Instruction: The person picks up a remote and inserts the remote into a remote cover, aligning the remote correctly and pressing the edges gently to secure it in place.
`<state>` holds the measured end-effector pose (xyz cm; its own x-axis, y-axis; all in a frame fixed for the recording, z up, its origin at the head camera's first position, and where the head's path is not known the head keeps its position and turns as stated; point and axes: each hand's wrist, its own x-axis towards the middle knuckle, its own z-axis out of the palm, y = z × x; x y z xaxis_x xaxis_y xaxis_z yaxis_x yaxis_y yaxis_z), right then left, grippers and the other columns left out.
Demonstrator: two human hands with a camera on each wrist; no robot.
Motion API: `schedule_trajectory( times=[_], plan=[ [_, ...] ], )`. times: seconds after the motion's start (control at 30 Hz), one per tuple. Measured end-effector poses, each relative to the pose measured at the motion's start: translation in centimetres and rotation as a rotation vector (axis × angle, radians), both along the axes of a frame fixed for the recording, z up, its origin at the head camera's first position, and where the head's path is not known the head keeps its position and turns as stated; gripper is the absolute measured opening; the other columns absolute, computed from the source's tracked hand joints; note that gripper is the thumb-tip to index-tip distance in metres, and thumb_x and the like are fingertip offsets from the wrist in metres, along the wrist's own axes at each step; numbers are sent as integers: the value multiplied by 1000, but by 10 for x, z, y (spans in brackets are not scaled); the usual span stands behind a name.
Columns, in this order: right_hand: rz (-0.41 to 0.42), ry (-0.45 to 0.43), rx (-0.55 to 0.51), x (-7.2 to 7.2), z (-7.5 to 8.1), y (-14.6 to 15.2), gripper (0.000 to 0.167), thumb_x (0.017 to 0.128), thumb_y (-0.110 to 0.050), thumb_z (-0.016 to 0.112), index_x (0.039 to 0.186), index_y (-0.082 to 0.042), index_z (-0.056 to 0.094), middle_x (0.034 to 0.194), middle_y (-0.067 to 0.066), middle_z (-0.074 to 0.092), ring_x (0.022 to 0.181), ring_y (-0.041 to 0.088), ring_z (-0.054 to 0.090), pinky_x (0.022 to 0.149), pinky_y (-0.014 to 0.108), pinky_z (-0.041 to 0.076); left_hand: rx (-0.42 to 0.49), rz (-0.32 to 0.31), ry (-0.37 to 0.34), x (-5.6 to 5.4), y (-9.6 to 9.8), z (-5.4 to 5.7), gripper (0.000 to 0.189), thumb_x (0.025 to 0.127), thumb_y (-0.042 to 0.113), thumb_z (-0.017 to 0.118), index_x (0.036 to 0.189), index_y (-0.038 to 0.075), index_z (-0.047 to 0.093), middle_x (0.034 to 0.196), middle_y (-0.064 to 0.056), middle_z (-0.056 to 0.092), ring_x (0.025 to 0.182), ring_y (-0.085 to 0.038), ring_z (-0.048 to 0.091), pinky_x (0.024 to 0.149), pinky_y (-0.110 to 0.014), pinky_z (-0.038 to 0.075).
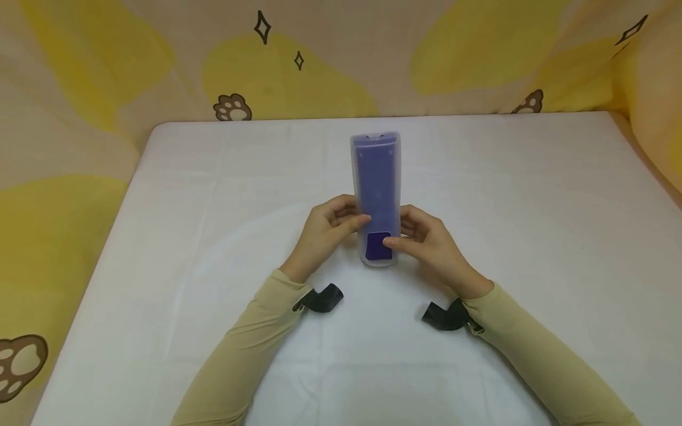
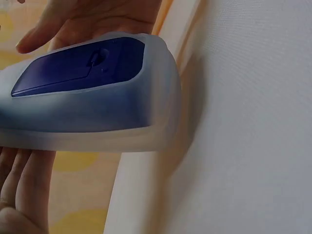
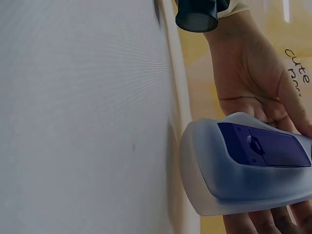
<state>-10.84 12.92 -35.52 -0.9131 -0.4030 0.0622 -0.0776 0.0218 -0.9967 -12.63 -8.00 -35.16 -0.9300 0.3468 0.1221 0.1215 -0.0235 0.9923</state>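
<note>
A long blue device (image 1: pixel 377 183) in a translucent cover stands upright between both hands. Near its lower end, a dark blue panel (image 1: pixel 375 251) shows; the wrist views reveal a small latch (image 2: pixel 100 57) on it. My left hand (image 1: pixel 322 234) grips the left edge, thumb on the front face. On the other side my right hand (image 1: pixel 431 245) holds the right edge, its thumb over the dark panel. The remaining fingers of both hands go partly out of sight behind the device. Whether its bottom end touches the table cannot be told.
A white cloth-covered table (image 1: pixel 256 355) lies beneath. Black curved wrist mounts (image 1: pixel 325 299) stick out from both beige sleeves (image 1: pixel 240 349). A yellow and cream patterned cloth (image 1: pixel 330 53) hangs behind the far table edge and along the sides.
</note>
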Motion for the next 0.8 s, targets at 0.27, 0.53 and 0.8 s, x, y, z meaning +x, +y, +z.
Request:
schedule_trajectory(
  times=[0.27,0.53,0.8],
  plan=[
    [-60,51,-69,0,1,0,30,90,-1,61,119,6,58,113,1,65,106,20,60,92,30,49,46,-4,24,2,3,3,28,88,-4,62,115,-10,57,110,-23,64,100,-27,64,90,-35,51],
    [-80,51,-125,1,1,-2,26,88,0,64,112,-8,65,109,0,67,102,19,63,89,30,51,49,16,38,4,4,7,28,88,-3,62,114,-10,58,109,-22,65,99,-26,65,90,-33,51],
    [-128,38,-126,3,1,-3,21,86,6,63,107,3,64,101,1,70,96,18,66,85,29,53,15,87,6,5,6,7,28,88,4,65,113,-7,60,107,-19,65,98,-24,65,89,-31,51]
  ],
)
